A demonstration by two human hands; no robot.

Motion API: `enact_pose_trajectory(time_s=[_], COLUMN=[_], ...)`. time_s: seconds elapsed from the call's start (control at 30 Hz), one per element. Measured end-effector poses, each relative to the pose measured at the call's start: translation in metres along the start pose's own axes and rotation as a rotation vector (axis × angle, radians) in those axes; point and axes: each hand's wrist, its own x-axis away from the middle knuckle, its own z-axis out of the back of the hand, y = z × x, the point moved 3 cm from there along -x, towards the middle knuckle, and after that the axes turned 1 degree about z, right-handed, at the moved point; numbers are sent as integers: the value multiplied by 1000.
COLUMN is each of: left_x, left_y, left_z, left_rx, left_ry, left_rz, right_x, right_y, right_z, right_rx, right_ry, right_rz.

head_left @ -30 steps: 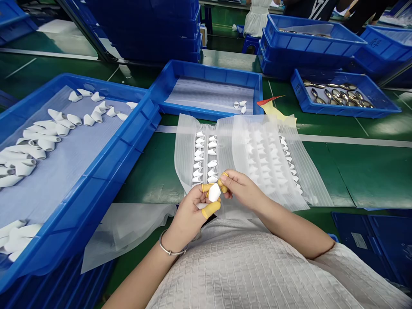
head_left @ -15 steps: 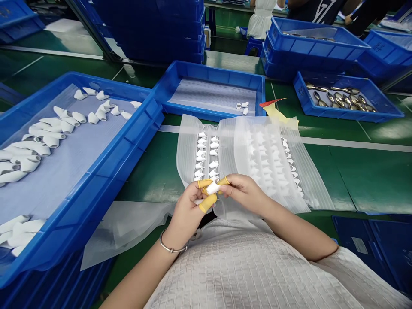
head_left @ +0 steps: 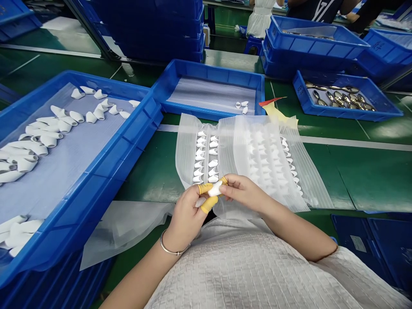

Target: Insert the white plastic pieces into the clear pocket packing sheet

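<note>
While both hands' fingers (head_left: 206, 189) pinch it, the white cap (head_left: 215, 188) seemingly sits between them.

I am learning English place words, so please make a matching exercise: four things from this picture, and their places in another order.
1 cap
2 bracelet
3 metal tools
4 plastic sheet

a on the left wrist
b in the blue bin at the right
c spread on the table
d pinched between left hand and right hand

Pairs: 1-d, 2-a, 3-b, 4-c
</note>
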Motion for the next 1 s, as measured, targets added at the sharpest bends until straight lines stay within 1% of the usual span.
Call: enact_pose_trajectory(time_s=[0.13,0.2,0.27,0.4,0.47,0.57,0.67,0.77,0.87,0.93,1.0], left_x=[1,2,4,6,6,4,2,1,2,3,3], left_y=[0,-1,-3,-8,-8,-7,-3,-3,-5,-7,-8], left_z=[-2,-2,-4,-8,-9,-8,-9,-10,-10,-9,-7], left_rx=[26,63,142,392,468,505,569,625,560,418,249], left_ry=[-18,-32,-66,-150,-158,-153,-162,-177,-194,-197,-162], left_rz=[66,93,141,233,271,331,361,348,278,232,199], right_x=[1,2,2,1,1,1,1,0,0,-1,0], right_y=[1,2,4,9,11,15,16,16,17,16,15], right_z=[-2,-4,-5,-7,-6,-5,-4,-3,-2,-3,-4], right_rx=[-33,-59,-89,-120,-125,-133,-159,-189,-200,-188,-156], right_ry=[8,10,15,21,19,23,24,26,16,1,37], right_rz=[-52,-52,-33,-2,-16,-82,-118,-120,-115,-116,-91])
